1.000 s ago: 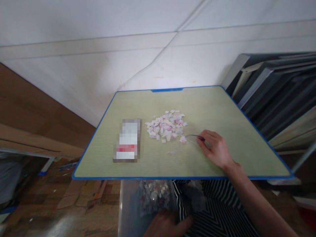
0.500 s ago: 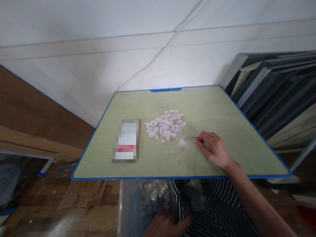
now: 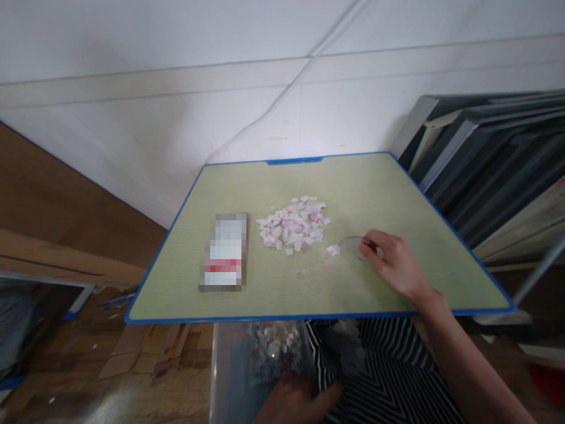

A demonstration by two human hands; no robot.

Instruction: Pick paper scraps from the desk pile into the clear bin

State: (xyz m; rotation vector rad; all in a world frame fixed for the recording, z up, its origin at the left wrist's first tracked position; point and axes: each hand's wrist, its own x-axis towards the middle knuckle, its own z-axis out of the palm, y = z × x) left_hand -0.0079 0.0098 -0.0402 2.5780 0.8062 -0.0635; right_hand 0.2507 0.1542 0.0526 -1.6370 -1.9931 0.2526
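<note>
My right hand is over the right half of the green board, thumb and fingers pinched on a clear, curved, protractor-like plastic piece. Fine marks run along that piece, and its far end reaches toward a small paper scrap. To the left lies a loose heap of white and pink paper scraps. Below the board's near edge, in shadow, my left hand has its thumb spread away from the fingers, and nothing shows in it. It is beside a clear bin holding many scraps.
A pixelated flat block lies on the board's left side. Blue trim edges the board, which meets a white wall. Dark panels lean at the right. Cardboard stands at the left. Striped cloth shows below.
My right hand has drawn a little to the right with the plastic piece. The small scrap at its end has shifted right and looks flatter. My left hand is nearly unchanged.
</note>
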